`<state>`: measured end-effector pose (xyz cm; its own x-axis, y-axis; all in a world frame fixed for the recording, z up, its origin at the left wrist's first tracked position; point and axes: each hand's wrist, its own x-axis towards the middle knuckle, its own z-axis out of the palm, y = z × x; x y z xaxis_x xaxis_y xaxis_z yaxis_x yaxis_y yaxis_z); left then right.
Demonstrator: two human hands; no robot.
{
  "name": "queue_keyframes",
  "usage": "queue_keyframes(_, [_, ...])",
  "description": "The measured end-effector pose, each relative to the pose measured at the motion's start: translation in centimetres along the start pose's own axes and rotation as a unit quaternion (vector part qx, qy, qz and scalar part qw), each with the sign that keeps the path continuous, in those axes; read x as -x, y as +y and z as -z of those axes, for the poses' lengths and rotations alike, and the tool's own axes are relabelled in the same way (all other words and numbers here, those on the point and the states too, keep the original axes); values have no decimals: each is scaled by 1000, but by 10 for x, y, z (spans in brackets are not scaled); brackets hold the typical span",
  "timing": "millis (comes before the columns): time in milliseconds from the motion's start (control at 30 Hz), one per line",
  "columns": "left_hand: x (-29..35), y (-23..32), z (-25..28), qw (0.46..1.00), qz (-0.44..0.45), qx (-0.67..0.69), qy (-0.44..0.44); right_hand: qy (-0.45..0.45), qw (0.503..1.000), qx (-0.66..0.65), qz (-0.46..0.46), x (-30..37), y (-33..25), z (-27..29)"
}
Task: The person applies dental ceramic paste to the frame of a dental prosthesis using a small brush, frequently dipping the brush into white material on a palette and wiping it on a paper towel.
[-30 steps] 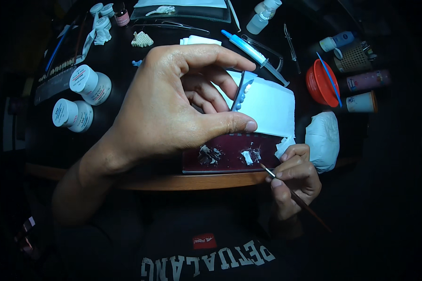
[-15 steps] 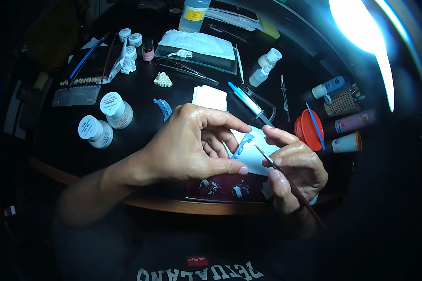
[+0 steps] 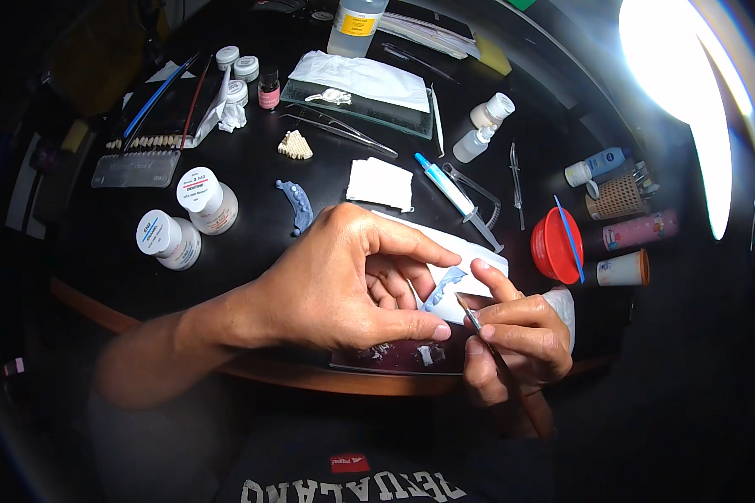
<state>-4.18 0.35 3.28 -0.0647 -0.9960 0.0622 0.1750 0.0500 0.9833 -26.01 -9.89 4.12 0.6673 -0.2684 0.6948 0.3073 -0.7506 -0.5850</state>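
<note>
Between the thumb and fingers of my left hand [image 3: 335,281] is a small curved blue dental silicone mold [image 3: 450,283] with pale tooth shapes along its edge. A fine paintbrush [image 3: 502,365] with a dark reddish handle is pinched in my right hand [image 3: 524,335]. Its tip points up and left, right beside the mold; I cannot tell whether they touch. Under both hands lies white paper [image 3: 482,260]. A dark red slab [image 3: 394,356] with whitish scraps sits at the table's front edge. Another curved blue mold [image 3: 295,205] rests beyond my left wrist.
Two white-lidded jars [image 3: 205,199] stand at left, below a tooth shade guide [image 3: 138,168]. A folded white tissue [image 3: 380,183], a blue syringe [image 3: 449,189] and metal tweezers [image 3: 340,127] lie farther back. At right are a red bowl [image 3: 549,247] and cups. A bright lamp [image 3: 675,67] hangs upper right.
My right hand has shifted down and left, its fingers more curled round the brush, whose tip sits lower. The mold appears slightly lower and tilted. The light looks whiter.
</note>
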Motion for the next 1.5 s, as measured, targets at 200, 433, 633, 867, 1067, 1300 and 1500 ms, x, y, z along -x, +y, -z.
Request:
queue_keyframes(200, [-2,-4,1,1000,-1,-2,-9,-5,999,27,29,1,6,-2])
queue_keyframes(433, [-1,-2,1,1000,-6,-8,-3,-36,997,61,20,1,0,-3])
queue_keyframes(633, [1,0,2,1000,-6,-6,-5,-28,997,65,28,2,3,-4])
queue_keyframes(867, [1,1,0,1000,-7,-4,-3,-39,996,51,54,1,5,-1])
queue_keyframes(1067, [-2,-3,1,1000,-6,-3,-8,-40,996,62,58,3,7,-1])
queue_keyframes(1300, [0,0,1,1000,-5,-7,-8,-36,996,63,55,5,5,-2])
queue_keyframes(1500, [0,-2,1,1000,-12,-12,-5,-48,996,52,56,3,5,-2])
